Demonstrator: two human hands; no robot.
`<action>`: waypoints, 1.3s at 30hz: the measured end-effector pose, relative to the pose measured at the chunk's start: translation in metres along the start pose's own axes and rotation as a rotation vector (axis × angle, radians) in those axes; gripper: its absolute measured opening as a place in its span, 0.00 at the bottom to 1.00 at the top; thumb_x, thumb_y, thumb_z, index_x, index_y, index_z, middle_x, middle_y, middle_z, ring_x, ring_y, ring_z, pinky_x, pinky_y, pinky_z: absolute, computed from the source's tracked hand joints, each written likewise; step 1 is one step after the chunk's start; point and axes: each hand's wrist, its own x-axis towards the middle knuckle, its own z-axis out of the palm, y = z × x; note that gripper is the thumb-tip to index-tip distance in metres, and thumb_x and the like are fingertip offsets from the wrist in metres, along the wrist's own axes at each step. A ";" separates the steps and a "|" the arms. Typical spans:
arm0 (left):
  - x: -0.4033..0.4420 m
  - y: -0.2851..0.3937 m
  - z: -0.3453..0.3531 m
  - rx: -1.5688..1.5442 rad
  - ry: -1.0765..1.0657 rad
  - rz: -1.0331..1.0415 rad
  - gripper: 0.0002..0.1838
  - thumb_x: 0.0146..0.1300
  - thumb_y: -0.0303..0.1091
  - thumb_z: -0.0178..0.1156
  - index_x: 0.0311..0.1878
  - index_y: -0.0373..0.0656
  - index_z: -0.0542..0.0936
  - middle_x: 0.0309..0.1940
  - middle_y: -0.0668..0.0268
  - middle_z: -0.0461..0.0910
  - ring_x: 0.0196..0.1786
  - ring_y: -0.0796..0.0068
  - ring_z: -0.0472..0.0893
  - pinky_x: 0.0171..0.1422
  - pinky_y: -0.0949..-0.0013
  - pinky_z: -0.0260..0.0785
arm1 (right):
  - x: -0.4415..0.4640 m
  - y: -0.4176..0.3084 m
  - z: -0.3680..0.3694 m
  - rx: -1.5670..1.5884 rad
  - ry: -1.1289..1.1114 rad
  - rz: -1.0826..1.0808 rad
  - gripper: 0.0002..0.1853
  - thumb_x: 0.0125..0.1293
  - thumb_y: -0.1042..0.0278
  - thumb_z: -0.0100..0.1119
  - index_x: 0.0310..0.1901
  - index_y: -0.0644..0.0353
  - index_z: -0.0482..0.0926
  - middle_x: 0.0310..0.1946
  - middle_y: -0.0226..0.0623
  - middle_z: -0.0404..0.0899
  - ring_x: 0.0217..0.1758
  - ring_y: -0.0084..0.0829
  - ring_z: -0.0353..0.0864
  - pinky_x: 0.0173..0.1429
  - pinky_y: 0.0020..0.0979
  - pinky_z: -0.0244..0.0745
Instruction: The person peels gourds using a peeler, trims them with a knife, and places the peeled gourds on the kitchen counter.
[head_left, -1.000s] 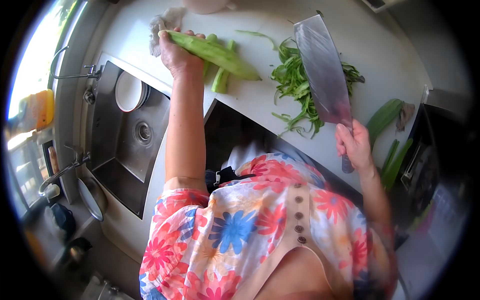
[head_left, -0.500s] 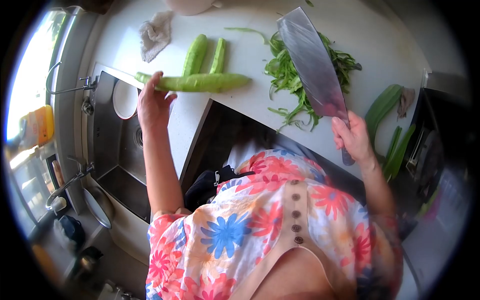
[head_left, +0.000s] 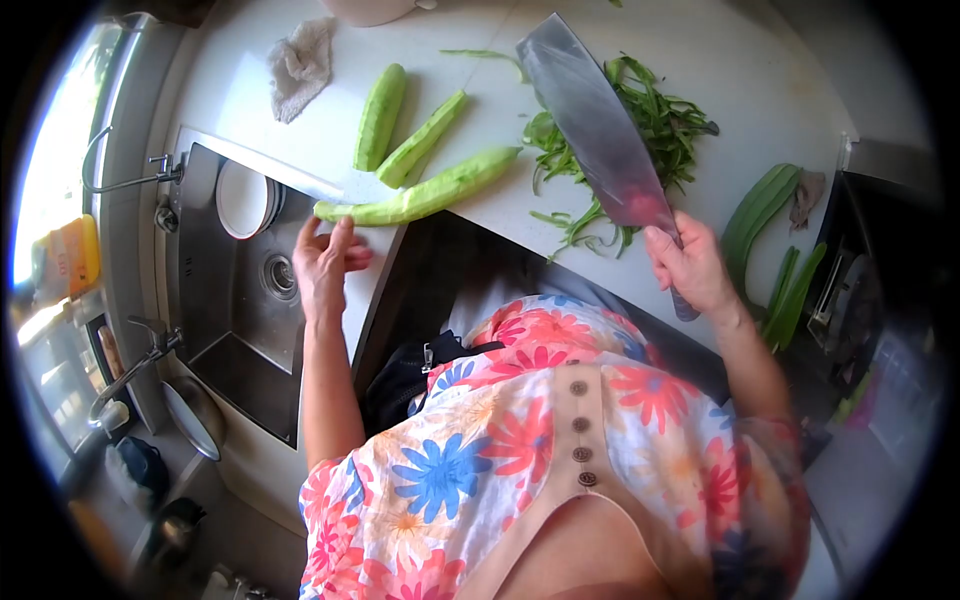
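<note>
A large cleaver (head_left: 598, 130) is held by its handle in my right hand (head_left: 692, 262), its blade raised over a pile of green peelings (head_left: 655, 120). My left hand (head_left: 328, 262) is beside the near left end of a peeled gourd (head_left: 430, 195), fingers apart; whether the fingertips touch it is unclear. That gourd lies slantwise near the counter's front edge. Behind it are another peeled gourd (head_left: 380, 118) and a thinner peeled piece (head_left: 422, 140).
To the left is a steel sink (head_left: 235, 290) with stacked plates (head_left: 243, 198). A crumpled cloth (head_left: 300, 68) lies at the back left of the counter (head_left: 480, 25). Unpeeled green gourds (head_left: 757, 215) lie at the right.
My left hand has brought the long gourd down to the counter's front and loosened its fingers from it. The cleaver has shifted left, still in my right hand.
</note>
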 end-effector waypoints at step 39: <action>-0.021 0.098 0.093 -0.245 -0.935 0.122 0.22 0.59 0.42 0.64 0.50 0.34 0.76 0.32 0.67 0.78 0.30 0.81 0.75 0.35 0.78 0.69 | -0.022 0.006 0.014 -0.472 0.249 -0.347 0.17 0.67 0.73 0.52 0.57 0.62 0.72 0.18 0.41 0.71 0.18 0.29 0.69 0.27 0.29 0.68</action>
